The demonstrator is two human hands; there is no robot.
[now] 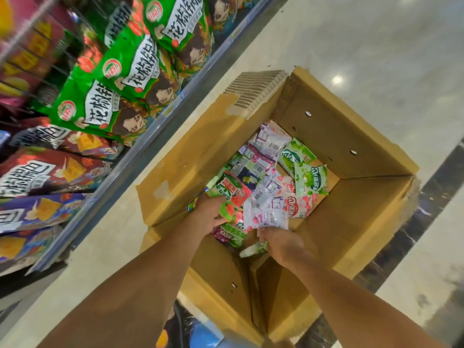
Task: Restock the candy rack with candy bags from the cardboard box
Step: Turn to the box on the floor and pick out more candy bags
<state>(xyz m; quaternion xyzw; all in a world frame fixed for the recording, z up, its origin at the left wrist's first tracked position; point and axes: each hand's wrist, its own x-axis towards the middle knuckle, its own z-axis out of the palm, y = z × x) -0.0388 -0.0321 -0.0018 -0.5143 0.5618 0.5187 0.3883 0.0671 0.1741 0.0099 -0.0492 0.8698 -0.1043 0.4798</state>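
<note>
Left hand (209, 212) fingertips under candy bags (266, 177); top-left rack (30, 46) blurred.

Glossy cream tile floor (351, 33) w/ light glare; dark veined marble strip (439, 179) runs diag. at right. Left side: green crisp bags w/ cartoon faces (100, 114), red crisp bags (50, 172) below, purple-blue bags (42, 209) lower still, all in leaning rows.

Head view, tilted, looks down close into cardboard box (351, 217).
</note>
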